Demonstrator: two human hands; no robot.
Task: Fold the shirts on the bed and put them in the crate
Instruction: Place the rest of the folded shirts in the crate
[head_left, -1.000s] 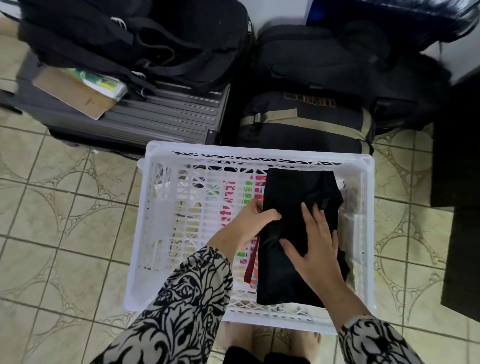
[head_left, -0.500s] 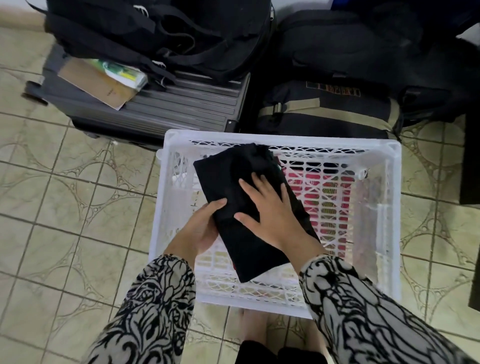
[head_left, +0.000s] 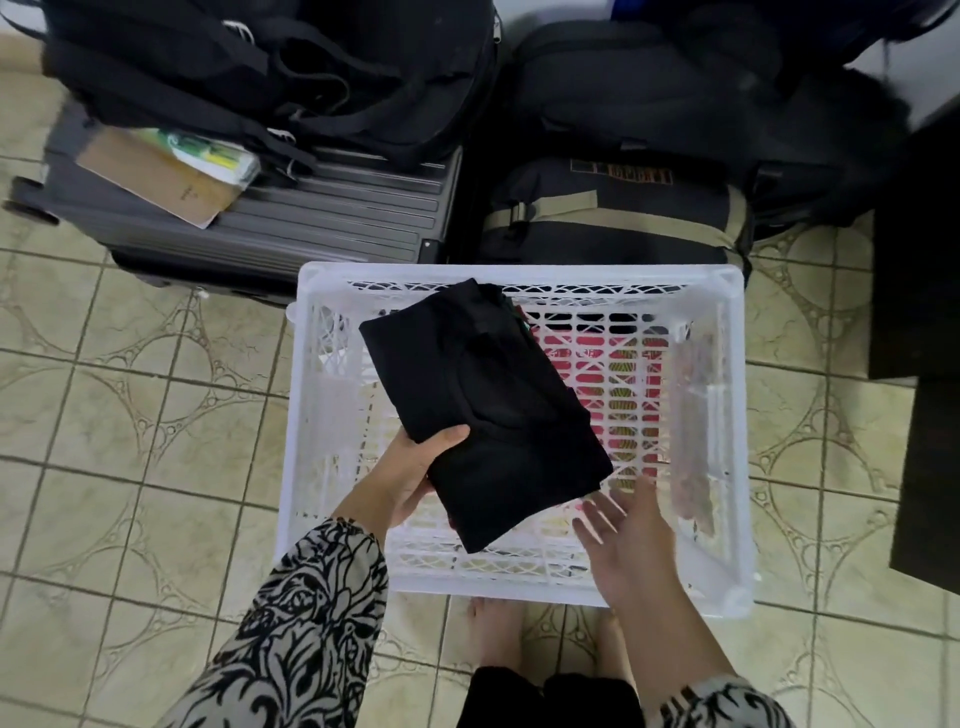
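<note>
The right hand hovers with fingers spread and released over the near part of the white crate; the left hand grasps the folded black shirt, tilted inside the crate's left half; luggage lies beyond

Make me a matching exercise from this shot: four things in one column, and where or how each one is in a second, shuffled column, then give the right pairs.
Things
1. folded black shirt
2. right hand
3. brown envelope
4. white crate

Places or states
A. lies on the grey suitcase
B. stands on the tiled floor, in front of the luggage
C. gripped at its near left edge by the left hand, over the crate
D. open, fingers spread, holding nothing

Pairs: 1-C, 2-D, 3-A, 4-B
</note>
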